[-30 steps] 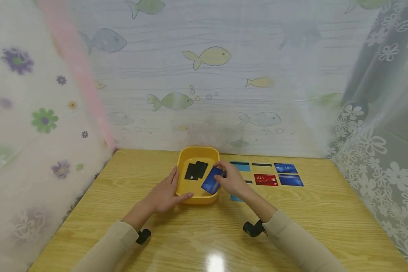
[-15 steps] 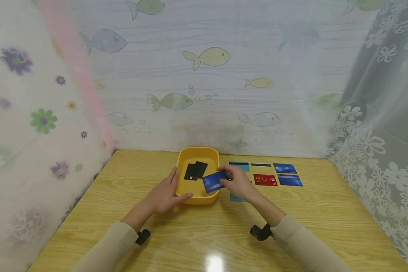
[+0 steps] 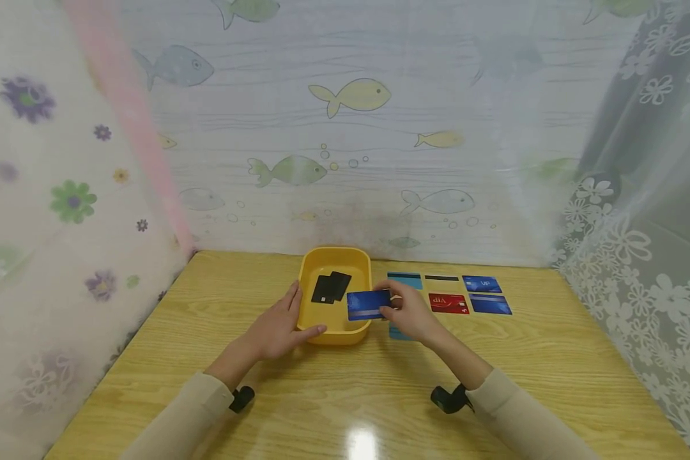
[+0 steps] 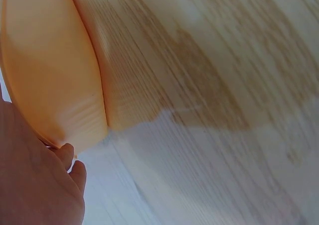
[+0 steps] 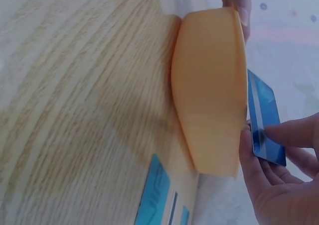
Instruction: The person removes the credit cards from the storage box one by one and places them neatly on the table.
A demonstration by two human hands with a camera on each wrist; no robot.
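Observation:
A blue card (image 3: 365, 305) with a pale stripe is pinched by its right end between thumb and fingers of my right hand (image 3: 409, 313). It is held flat over the right rim of a yellow plastic bin (image 3: 342, 338). In the right wrist view the card (image 5: 264, 118) shows above the bin's wall (image 5: 212, 85). My left hand (image 3: 273, 329) holds the bin's front left corner, fingers along the left wall and thumb over the front rim. Two black cards (image 3: 323, 289) overlap on the bin's floor. The left wrist view shows the bin's outer wall (image 4: 55, 60) beside that hand.
Right of the bin, several cards lie in rows: a light blue one (image 3: 405, 282), a red VIP card (image 3: 448, 303), a blue VIP card (image 3: 482, 283) and a striped blue card (image 3: 490, 304). My right hand partly covers others. A fish-print curtain (image 3: 351, 160) hangs behind the wooden table (image 3: 322, 396).
The right hand has drawn back slightly to the right with the blue card, turning it from slanted down into the bin to nearly level over the rim. The left hand and bin stay put.

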